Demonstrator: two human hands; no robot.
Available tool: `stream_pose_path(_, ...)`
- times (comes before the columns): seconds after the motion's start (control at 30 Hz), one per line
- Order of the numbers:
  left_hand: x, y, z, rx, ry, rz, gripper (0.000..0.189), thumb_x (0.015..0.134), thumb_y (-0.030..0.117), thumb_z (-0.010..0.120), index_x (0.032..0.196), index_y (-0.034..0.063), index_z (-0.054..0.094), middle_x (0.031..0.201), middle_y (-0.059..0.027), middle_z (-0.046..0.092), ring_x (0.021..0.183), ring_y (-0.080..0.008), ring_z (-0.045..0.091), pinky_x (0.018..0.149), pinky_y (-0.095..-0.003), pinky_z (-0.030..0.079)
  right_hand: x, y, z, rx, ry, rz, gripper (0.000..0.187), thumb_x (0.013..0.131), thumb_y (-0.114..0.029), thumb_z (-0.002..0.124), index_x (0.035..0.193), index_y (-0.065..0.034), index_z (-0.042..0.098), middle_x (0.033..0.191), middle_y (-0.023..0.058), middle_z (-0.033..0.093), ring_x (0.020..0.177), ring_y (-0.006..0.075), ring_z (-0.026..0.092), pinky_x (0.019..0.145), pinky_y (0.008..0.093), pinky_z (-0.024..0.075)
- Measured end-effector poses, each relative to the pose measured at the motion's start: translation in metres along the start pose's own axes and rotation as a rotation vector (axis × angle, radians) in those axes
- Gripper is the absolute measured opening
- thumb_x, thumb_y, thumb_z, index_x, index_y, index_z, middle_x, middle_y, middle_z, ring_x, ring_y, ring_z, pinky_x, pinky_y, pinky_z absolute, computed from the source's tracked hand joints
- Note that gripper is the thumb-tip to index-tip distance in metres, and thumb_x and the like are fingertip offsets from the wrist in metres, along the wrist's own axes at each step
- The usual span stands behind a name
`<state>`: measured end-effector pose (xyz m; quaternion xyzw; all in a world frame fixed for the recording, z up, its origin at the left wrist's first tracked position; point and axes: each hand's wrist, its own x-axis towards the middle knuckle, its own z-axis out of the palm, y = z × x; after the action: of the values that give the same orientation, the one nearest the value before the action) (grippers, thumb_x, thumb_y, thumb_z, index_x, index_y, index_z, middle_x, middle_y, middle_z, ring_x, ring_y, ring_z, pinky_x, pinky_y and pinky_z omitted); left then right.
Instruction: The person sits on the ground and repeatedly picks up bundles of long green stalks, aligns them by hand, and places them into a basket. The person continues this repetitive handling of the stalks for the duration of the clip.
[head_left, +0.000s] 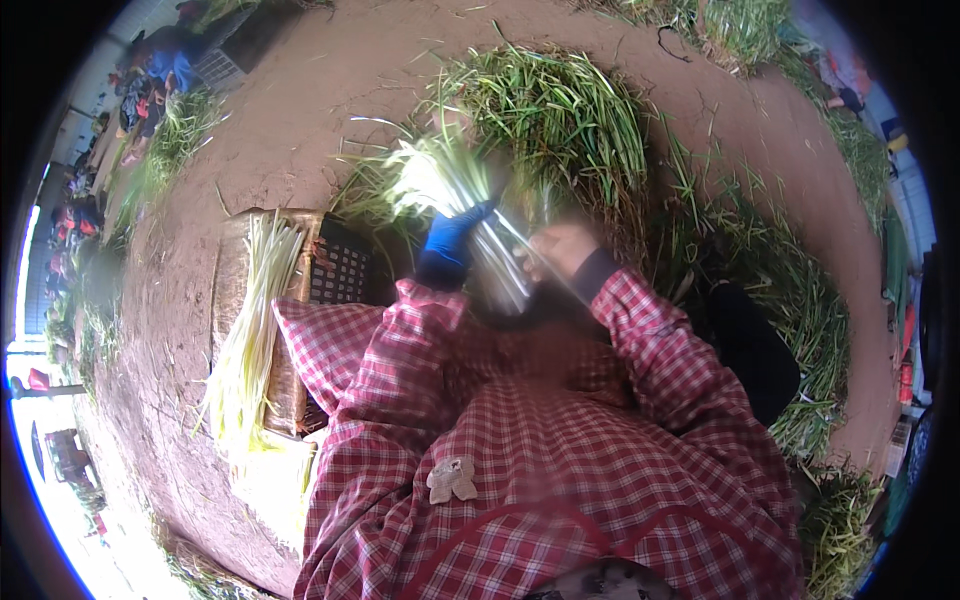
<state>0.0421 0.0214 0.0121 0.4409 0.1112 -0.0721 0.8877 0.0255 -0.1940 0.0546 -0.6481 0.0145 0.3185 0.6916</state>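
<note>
My left hand (453, 236), in a blue glove, is closed around a bundle of pale green and white stalks (491, 247) in front of my chest. Their upper ends are overexposed, and the lower ones blur. Just to the right, my right hand (559, 251), without a blue glove, has curled fingers close to the bundle; a thin stalk runs beside them, and blur hides whether they hold it. A longer bunch of pale stalks (259, 315) lies on a brown woven-looking surface (225, 277) at my left.
A heap of green leafy stalks (555, 112) lies ahead on the bare earth floor (300, 112), and more greens (817, 337) spread along my right. A black perforated crate (341, 262) stands at my left. Other people (161, 75) are far off at upper left.
</note>
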Motion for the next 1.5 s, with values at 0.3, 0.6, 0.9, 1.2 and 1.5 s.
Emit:
stream_pose_path(0.3,-0.028,-0.049,0.015,-0.097,0.038,-0.249,0.019,0.079,0.014,0.068,0.093,0.0037,0.062,0.073,-0.0031,0.061,0.061,-0.0143,0.057,0.058,-0.0272,0.046,-0.015,0.034,0.001,-0.148,0.432,-0.334,0.009,0.081,-0.002,0.063,0.088,-0.0013,0.058,0.073,0.0033,0.059,0.061,0.0077,0.053,0.054,0.0216,0.0447)
stream_pose_path(0.6,-0.033,-0.039,0.026,-0.11,0.059,-0.151,0.018,0.075,0.005,0.068,0.09,-0.0017,0.059,0.074,-0.0084,0.063,0.062,-0.0176,0.059,0.059,-0.0287,0.049,-0.023,0.08,-0.045,0.492,0.342,-0.074,0.009,0.085,-0.01,0.061,0.086,-0.0019,0.059,0.082,0.0099,0.064,0.066,0.0174,0.061,0.06,0.0303,0.0519)
stream_pose_path(0.9,-0.01,-0.097,0.01,0.344,0.103,-0.139,0.023,0.071,-0.004,0.069,0.092,-0.0017,0.061,0.075,-0.0086,0.065,0.062,-0.0177,0.061,0.058,-0.0294,0.05,0.001,0.01,-0.002,-0.702,0.403,-0.228,0.02,0.078,-0.017,0.067,0.093,-0.0041,0.066,0.084,0.0082,0.067,0.074,0.016,0.062,0.069,0.0279,0.0481)
stream_pose_path(1.2,-0.019,-0.118,0.014,0.039,0.081,-0.186,0.023,0.071,-0.005,0.068,0.093,-0.0026,0.062,0.077,-0.0092,0.065,0.065,-0.0183,0.062,0.062,-0.0308,0.051,0.022,0.035,0.003,-0.245,0.456,-0.374,0.015,0.08,-0.01,0.066,0.089,0.0021,0.064,0.079,0.0024,0.063,0.068,0.0109,0.056,0.065,0.0229,0.0452)
stream_pose_path(1.5,-0.02,-0.107,0.024,-0.14,0.174,-0.201,0.013,0.07,-0.002,0.07,0.081,-0.0051,0.064,0.071,-0.0111,0.065,0.059,-0.0185,0.061,0.059,-0.0305,0.051,-0.042,0.022,-0.04,0.136,0.09,0.222,0.036,0.088,-0.035,0.055,0.109,-0.0059,0.059,0.091,0.0024,0.064,0.087,0.0172,0.06,0.081,0.0309,0.0481)
